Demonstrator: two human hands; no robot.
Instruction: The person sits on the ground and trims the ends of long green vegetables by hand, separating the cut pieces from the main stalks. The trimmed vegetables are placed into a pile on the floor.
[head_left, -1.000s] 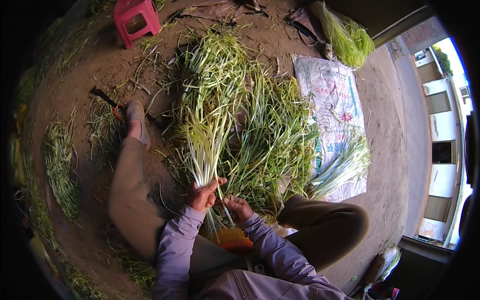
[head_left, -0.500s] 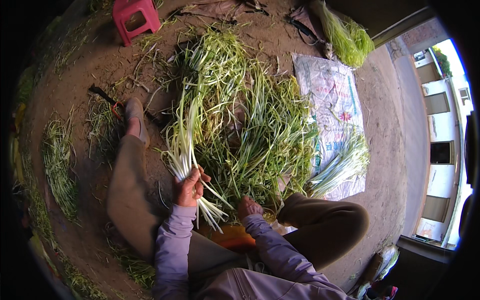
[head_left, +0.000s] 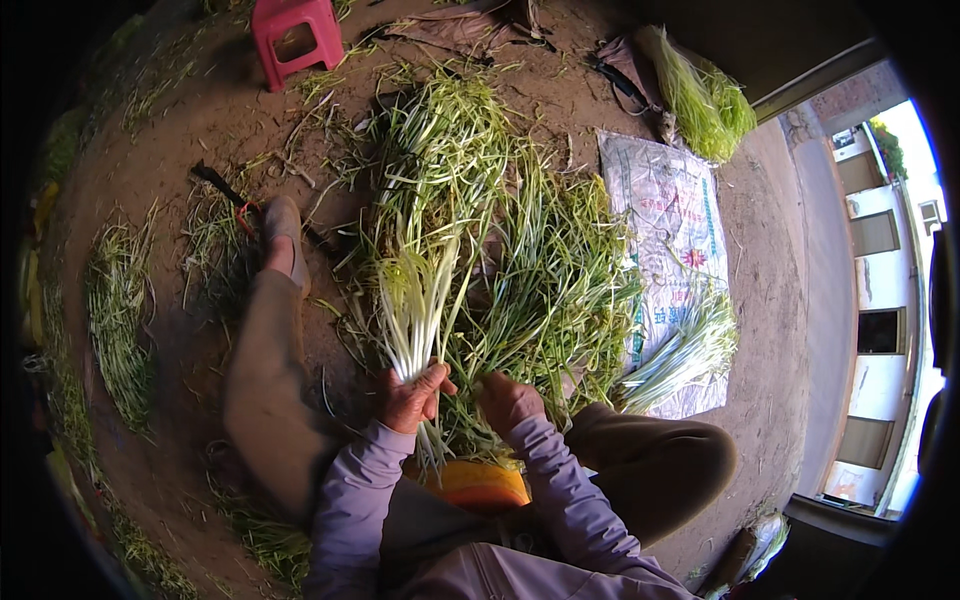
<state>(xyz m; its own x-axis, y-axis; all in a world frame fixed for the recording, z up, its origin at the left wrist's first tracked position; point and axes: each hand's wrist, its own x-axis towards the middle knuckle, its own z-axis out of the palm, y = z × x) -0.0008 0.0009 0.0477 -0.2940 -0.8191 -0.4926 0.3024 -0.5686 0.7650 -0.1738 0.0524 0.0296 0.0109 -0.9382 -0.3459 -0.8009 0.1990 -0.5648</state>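
My left hand (head_left: 412,398) is closed around a bunch of chives (head_left: 413,328), long white stalks with yellow-green leaves. The leaves point away from me over the heap, and the stalk ends stick out below my fist. Just to its right, my right hand (head_left: 510,402) is closed at the near edge of the heap of loose chives (head_left: 560,290); whatever its curled fingers hold is hidden. The heap spreads across the ground between my legs. At its right, a neat bundle of white-stalked chives (head_left: 685,350) lies on a flattened white woven sack (head_left: 670,190).
Between my legs, close to my body, is an orange-yellow object (head_left: 482,486), partly covered. A pink plastic stool (head_left: 297,42) stands at the far left. More greens (head_left: 118,320) lie left of my leg, and a pale green bunch (head_left: 700,105) lies beyond the sack.
My left hand has moved right with the bunch, which now stands straighter and more spread. My right hand has lifted slightly from the heap's near edge, and the hands are closer together. The view has shifted a little.
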